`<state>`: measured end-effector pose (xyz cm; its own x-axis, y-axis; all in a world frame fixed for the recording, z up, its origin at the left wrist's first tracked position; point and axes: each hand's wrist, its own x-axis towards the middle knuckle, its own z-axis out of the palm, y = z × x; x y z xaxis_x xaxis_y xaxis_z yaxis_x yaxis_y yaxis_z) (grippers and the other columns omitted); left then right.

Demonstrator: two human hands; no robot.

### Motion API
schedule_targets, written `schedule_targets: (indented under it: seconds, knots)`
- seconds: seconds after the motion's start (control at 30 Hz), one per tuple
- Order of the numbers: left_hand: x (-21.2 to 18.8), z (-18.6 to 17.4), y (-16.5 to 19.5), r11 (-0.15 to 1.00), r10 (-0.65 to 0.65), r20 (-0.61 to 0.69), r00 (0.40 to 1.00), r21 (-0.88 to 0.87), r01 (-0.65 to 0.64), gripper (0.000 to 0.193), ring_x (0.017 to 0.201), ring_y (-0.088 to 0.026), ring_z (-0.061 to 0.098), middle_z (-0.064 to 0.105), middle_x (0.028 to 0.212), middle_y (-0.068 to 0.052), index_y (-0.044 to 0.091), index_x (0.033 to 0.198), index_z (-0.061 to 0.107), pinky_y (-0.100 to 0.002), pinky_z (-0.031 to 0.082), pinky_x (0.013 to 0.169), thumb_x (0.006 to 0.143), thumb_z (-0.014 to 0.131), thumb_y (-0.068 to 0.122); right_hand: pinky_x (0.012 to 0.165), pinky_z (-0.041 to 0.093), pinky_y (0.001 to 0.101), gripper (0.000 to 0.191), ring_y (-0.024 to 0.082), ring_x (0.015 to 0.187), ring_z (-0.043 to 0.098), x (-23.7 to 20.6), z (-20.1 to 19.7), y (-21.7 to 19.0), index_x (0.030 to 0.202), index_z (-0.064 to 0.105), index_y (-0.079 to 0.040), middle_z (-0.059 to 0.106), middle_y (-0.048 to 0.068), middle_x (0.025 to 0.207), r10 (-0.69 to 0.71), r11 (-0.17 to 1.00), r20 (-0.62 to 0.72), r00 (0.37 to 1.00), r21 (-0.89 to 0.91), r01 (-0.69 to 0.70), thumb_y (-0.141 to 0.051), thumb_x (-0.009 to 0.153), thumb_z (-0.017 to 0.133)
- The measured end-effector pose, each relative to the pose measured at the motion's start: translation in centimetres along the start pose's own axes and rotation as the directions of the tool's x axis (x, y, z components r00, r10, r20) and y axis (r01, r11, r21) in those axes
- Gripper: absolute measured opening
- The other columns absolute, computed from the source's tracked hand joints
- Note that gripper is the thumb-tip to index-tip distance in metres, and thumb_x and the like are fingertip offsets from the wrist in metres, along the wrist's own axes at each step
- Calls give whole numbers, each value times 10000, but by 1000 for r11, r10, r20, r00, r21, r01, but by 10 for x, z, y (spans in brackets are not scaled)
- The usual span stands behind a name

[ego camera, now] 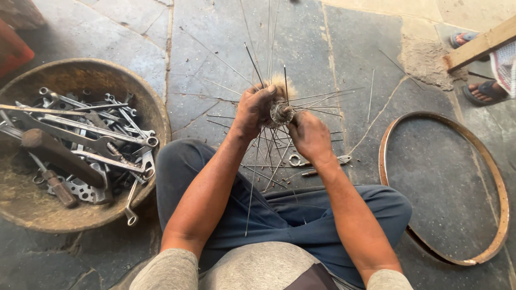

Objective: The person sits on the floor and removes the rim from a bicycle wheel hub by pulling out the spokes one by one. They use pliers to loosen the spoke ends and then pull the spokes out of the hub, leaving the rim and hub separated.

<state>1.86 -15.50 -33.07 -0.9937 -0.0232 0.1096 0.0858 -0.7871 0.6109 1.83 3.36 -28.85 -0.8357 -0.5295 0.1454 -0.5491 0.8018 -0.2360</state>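
Note:
A metal wheel hub (281,113) bristling with thin steel spokes (252,62) is held up over the stone floor between my knees. My left hand (252,110) grips the hub's left side, fingers curled around it. On the hub's right side, my right hand (309,134) is closed with fingertips pinching at the hub or a spoke. Spokes fan out in all directions, some resting on the floor. A tuft of pale fibre shows just behind the hub.
A round rusty pan (156,115) at the left holds several wrenches (107,131) and a hammer (59,156). A bare wheel rim (497,188) lies at the right. A small tool (301,160) lies under the hub. Another person's sandalled feet (484,91) and a wooden plank (478,45) are at the far right.

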Motion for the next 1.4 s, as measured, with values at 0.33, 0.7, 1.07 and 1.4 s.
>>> schedule_targets:
  seconds: [0.33,0.7,1.07,1.4]
  knots:
    - [-6,8,6,997,-78,30,997,-22,78,256,712,-150,689,695,866,-85,-12,1033,685,-293,579,628,966,664,235,833,555,453,247,321,959,715,9,-28,16,1100,724,-117,735,117,1045,97,968,295,951,192,-158,-275,914,692]
    - [-8,7,6,994,-90,97,991,-60,96,261,772,-164,701,708,913,-96,-21,1050,694,-311,589,698,927,711,208,837,540,514,230,377,982,682,0,-8,28,1061,739,-118,708,150,1024,194,968,294,936,-212,-134,-281,906,689]
    - [-6,6,1,990,-89,158,983,-90,104,277,949,-198,713,721,1049,-133,-9,1094,658,-375,618,850,927,711,205,688,558,377,262,210,767,690,-17,-25,45,1068,735,33,738,177,930,270,470,225,936,818,-332,-218,1049,661]
    - [-1,9,-7,992,-130,106,986,20,128,289,833,-169,698,701,997,-107,-22,1129,653,-312,603,759,1033,662,250,573,530,262,220,133,642,636,0,-58,20,1084,703,-25,703,99,851,130,-360,68,989,933,-17,-226,1077,613]
